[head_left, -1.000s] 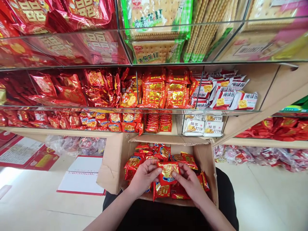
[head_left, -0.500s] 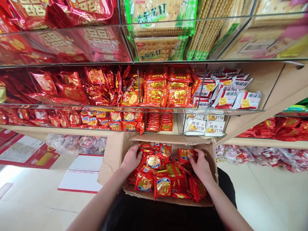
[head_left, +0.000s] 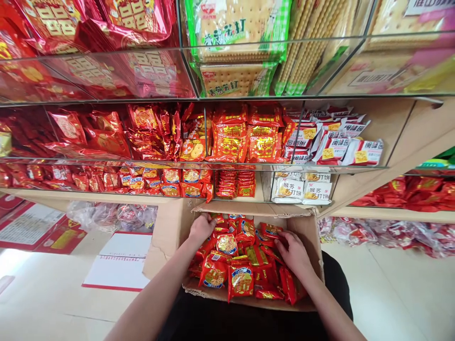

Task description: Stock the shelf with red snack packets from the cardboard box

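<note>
Red packets [head_left: 241, 281] are heaped in the box [head_left: 308, 229]. Fingers are curled on the left hand [head_left: 202, 228], loosely bent on the right hand [head_left: 294, 251]; whether either grips cannot be told. Likely light, slick, crushable, packets are best pinched by edges.

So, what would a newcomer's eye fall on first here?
Probably the big green-edged cracker pack at the top centre, bright beside so much red. Then the open box low in the centre, holding red packets, with the left hand near its far left corner and the right hand at its right side. White packets stand out above its right end.
</note>
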### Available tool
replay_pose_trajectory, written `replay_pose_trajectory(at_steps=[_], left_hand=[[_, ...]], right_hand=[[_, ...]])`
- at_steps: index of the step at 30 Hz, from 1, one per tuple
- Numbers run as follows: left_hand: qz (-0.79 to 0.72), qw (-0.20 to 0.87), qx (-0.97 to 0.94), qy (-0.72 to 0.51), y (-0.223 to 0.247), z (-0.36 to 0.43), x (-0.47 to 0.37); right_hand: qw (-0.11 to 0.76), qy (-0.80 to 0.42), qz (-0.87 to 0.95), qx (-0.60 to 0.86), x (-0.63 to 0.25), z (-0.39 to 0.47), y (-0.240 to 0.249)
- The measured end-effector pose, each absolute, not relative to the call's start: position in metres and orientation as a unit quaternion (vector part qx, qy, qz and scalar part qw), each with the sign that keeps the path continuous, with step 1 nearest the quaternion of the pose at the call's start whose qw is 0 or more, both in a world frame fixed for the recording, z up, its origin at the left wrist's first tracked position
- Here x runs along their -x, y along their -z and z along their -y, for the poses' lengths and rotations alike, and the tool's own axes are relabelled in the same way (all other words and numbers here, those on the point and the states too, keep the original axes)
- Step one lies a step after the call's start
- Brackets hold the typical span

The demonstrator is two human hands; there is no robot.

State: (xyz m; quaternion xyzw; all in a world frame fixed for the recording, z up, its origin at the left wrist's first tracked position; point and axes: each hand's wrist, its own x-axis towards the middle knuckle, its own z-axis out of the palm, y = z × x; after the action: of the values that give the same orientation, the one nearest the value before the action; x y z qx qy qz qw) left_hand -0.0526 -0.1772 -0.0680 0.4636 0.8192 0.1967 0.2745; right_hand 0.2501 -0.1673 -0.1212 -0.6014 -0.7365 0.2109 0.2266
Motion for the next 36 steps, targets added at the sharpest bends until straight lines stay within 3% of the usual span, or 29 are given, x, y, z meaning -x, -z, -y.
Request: replay_pose_trajectory(at_steps=[9,15,19,22,27,31,36], left_hand=[[-0.788,0.297,-0.413,-0.346,0.045,0.194,0.047],[-0.662,0.372,-0.538,-0.366,-0.009,0.257,0.020],[-0.586,0.399,-0.609,-0.355,-0.038,0.260,0.002],[-0.613,0.319,-0.596,-0.410,-0.035,0.250,0.013],[-0.719,0.052,-0.576,-0.387,0.019,0.244,0.067],[-0.787,-0.008,-0.539,-0.300,0.063,0.247,0.089],[-0.806,-0.051,-0.531,-0.256,0.075,0.250,0.085]], right_hand=[[0.275,-0.206,0.747,0.569,-0.246,0.189,0.089],[0.257,-0.351,0.768,0.470,-0.213,0.206,0.017],[0.210,-0.432,0.815,0.325,-0.193,0.191,-0.017],[0.206,-0.413,0.823,0.331,-0.188,0.163,-0.031],[0.205,-0.253,0.803,0.499,-0.175,0.092,-0.023],[0.086,-0.202,0.809,0.545,-0.149,0.044,0.008],[0.033,-0.224,0.779,0.584,-0.127,0.021,0.040]])
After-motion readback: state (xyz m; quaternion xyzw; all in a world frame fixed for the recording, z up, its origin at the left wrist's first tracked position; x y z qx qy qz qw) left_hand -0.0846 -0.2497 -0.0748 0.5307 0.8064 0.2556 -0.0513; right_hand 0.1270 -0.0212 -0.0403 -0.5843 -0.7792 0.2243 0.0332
